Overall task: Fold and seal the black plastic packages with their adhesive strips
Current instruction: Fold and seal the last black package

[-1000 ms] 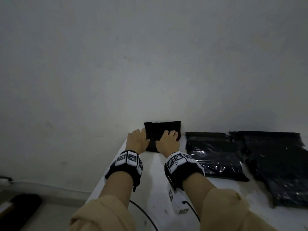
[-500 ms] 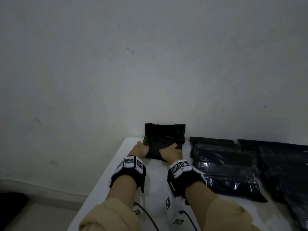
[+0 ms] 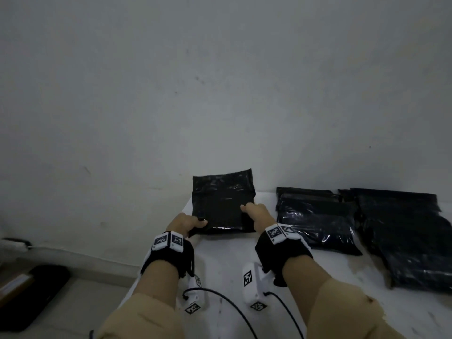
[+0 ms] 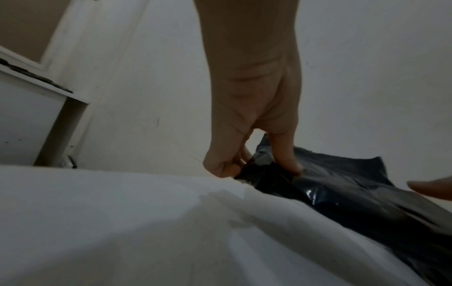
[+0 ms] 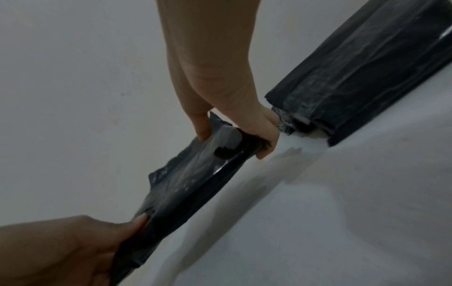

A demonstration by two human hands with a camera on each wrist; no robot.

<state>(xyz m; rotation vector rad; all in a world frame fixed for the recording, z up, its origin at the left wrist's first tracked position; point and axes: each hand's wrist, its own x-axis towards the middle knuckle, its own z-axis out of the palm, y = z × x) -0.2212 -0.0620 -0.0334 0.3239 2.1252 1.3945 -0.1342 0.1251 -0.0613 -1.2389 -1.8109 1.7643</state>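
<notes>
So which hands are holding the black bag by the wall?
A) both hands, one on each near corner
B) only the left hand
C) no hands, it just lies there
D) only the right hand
A: the left hand pinches the near left corner of the black package, and the right hand grips its near right corner; both wrist views show thumb and fingers clamped on the plastic.

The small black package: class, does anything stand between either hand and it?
Nothing visible does. The left hand already pinches the near left corner of the small black package, and the right hand grips its near right corner. The second package lies apart, to the right on the white table.
</notes>
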